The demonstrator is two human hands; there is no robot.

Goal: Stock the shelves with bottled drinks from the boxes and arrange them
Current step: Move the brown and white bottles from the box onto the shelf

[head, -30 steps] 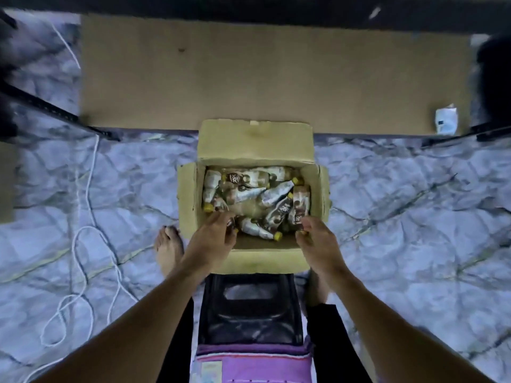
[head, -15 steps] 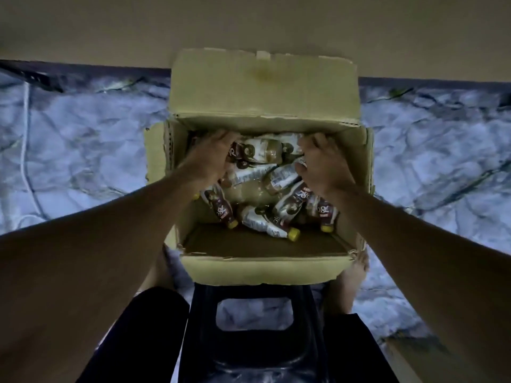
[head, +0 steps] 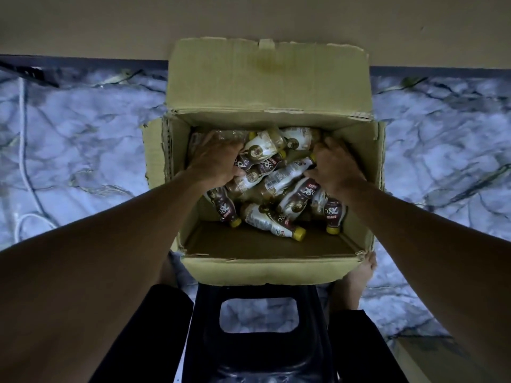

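Inside cardboard box (head: pixel 265 265) on marble floor (head: pixel 83 150): both grips, at near rim one second ago, now in far half. Left grip (head: pixel 218 158) curled round brown-label bottle (head: pixel 249 163); right grip (head: pixel 336 164) curled on white-label bottle (head: pixel 287 175) near yellow cap. Loose bottles (head: pixel 265 219) heaped, labels read KOPIKO 78°C

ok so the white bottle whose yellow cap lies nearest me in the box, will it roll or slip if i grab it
Likely to roll: the bottle is round and lies on its side, loose in the box. Capped and seemingly full, it is probably heavy for its size. Its glossy label may be a little slippery.
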